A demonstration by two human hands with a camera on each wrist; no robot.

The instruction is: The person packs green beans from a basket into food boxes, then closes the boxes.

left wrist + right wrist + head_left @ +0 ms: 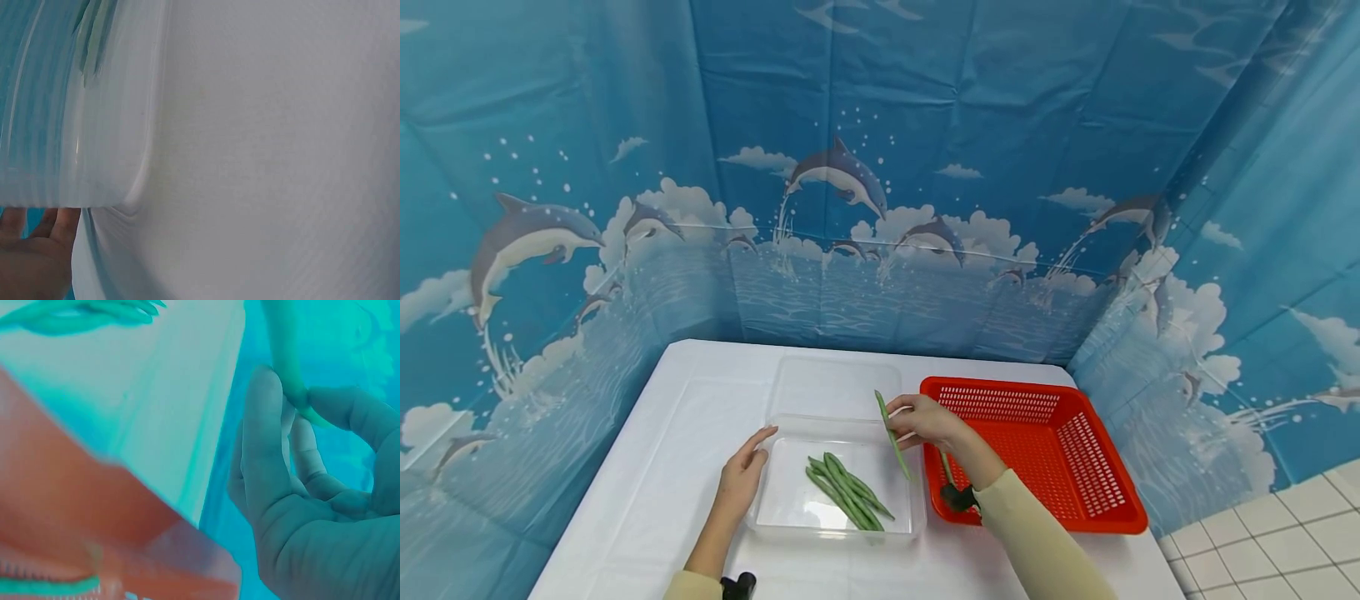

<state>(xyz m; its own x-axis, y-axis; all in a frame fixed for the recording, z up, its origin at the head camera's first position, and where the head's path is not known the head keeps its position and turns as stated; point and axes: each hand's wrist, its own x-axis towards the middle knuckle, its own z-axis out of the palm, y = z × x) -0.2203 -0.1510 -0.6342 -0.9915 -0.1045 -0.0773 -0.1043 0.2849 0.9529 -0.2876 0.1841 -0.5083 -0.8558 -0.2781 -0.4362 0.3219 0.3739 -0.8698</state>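
Observation:
My right hand [928, 419] pinches one green bean [892, 437] between thumb and fingertips, above the right side of a clear plastic box [827, 533]. In the right wrist view that bean [285, 347] stands out from the thumb and index fingertip. Several green beans [848, 493] lie bunched on the box floor. My left hand [742, 477] is at the box's left side, its fingers fairly straight by the rim; the left wrist view shows the fingers [62, 226] against the box wall. A red slotted basket [1105, 450] stands right of the box.
Another green bean [947, 468] is inside the basket's left side, partly hidden by the right wrist. Behind the box a clear flat lid [835, 379] lies on the white table [647, 483]. A blue dolphin-print curtain [925, 300] hangs around the table's back and sides.

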